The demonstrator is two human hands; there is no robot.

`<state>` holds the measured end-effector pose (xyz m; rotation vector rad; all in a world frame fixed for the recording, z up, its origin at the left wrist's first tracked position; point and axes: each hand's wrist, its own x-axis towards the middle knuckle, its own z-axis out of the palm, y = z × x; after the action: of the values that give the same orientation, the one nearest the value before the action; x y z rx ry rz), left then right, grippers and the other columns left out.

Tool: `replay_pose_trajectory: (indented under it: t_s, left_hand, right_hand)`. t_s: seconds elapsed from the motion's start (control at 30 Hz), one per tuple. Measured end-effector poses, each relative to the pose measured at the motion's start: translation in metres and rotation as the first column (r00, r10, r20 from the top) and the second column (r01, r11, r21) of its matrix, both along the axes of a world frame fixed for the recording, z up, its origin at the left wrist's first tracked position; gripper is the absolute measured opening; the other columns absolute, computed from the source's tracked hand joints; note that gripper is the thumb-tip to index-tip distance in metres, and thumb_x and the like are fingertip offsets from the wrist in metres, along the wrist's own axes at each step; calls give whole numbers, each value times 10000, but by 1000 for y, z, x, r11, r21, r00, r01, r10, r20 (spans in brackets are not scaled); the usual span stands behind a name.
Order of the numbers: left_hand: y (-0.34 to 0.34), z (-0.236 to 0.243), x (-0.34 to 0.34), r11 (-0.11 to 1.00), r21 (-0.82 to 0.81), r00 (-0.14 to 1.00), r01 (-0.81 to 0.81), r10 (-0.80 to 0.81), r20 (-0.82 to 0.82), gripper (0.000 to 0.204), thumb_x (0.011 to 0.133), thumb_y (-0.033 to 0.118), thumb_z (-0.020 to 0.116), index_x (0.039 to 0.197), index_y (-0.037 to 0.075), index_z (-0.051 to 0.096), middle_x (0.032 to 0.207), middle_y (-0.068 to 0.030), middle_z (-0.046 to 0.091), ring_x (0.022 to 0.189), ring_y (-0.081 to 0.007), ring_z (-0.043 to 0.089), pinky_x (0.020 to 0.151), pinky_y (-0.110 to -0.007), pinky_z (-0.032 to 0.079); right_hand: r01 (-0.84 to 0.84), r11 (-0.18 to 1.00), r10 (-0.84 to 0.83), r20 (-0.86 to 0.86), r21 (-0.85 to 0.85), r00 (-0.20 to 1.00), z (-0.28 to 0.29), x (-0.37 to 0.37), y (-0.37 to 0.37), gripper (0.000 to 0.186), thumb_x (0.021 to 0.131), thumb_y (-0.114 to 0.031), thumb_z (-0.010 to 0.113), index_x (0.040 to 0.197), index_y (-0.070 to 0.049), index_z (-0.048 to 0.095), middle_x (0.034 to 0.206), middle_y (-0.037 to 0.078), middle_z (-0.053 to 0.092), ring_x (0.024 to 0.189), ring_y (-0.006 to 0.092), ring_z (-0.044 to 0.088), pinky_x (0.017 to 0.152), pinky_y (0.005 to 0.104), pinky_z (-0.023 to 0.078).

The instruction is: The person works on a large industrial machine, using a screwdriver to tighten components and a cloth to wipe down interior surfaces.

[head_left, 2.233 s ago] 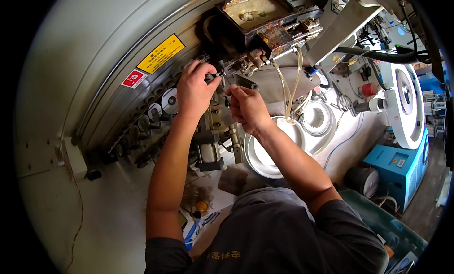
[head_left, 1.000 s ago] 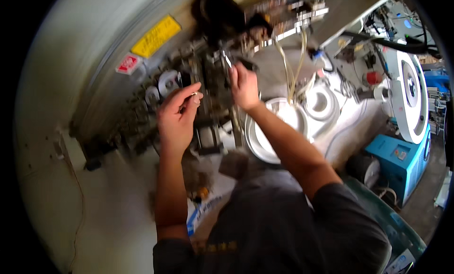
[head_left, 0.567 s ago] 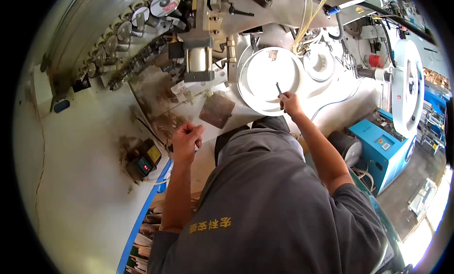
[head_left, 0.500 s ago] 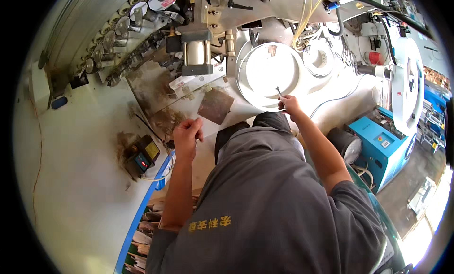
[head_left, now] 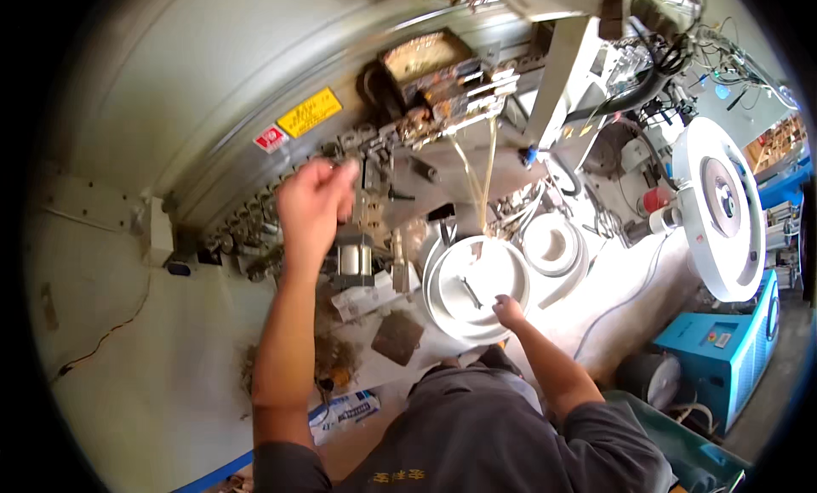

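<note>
My left hand [head_left: 313, 205] is raised in front of the machine, above a row of metal fittings. Its fingers are bent together and slightly blurred; whatever they pinch, if anything, is too small to name. Low at the right edge of a white round bowl [head_left: 434, 310] is my right hand [head_left: 509, 311], its fingers curled closed. A slim dark metal tool [head_left: 471, 291] lies inside the bowl, just left of those fingertips and seemingly apart from them. Bright glare washes out part of the bowl.
An oily mechanism [head_left: 447, 102] with pale tubes hangs overhead. Beside the bowl stands a smaller white round container [head_left: 551, 245]. A brown square plate [head_left: 397, 337] lies on the bench. To the right are a large white wheel [head_left: 719, 208] and a blue machine [head_left: 723, 340].
The view has tilted up toward the machine. My left hand has risen from near the brown plate to the fittings. The tool, earlier in my right hand, now appears apart from it in the bowl.
</note>
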<state>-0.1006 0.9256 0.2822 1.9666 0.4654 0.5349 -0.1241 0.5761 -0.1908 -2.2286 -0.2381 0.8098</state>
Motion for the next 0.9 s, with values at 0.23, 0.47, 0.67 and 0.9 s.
replay_pose_trajectory:
  t_s: [0.23, 0.47, 0.67, 0.9]
  left_hand:
    - [61, 24, 215, 722, 586, 929, 368, -313, -197, 480, 858, -5, 542, 1337, 17, 566, 1316, -207, 602, 1211, -300, 592, 1042, -335, 440]
    - [39, 30, 254, 735, 632, 969, 246, -163, -187, 374, 836, 23, 604, 1205, -11, 655, 1172, -208, 672, 1012, -275, 679, 887, -335, 520]
    - [42, 32, 234, 933, 332, 990, 135, -113, -85, 201, 887, 41, 621, 1059, -37, 688, 810, -129, 721, 685, -177, 704, 633, -291, 553]
    - [-95, -22, 28, 989, 57, 974, 138, -146, 172, 281, 1037, 163, 492, 1235, 48, 654, 697, 32, 603, 497, -12, 414, 469, -194, 326]
  right_hand:
    - [67, 997, -66, 37, -31, 997, 12, -46, -162, 376, 859, -265, 648, 1127, -3, 672, 1100, 217, 688, 1063, 354, 650, 935, 421, 507]
    - [349, 893, -374, -38, -283, 927, -15, -147, -300, 312, 800, -214, 666, 1027, -7, 717, 912, 185, 729, 866, 325, 709, 794, 404, 558]
    - [249, 935, -315, -272, -251, 909, -44, -180, -327, 253, 794, -242, 643, 904, -33, 732, 905, 209, 708, 893, 359, 685, 832, 464, 526]
    - [341, 935, -354, -344, -99, 870, 3, -143, -303, 266, 900, -225, 606, 968, 9, 715, 763, 141, 705, 686, 186, 681, 592, 340, 520]
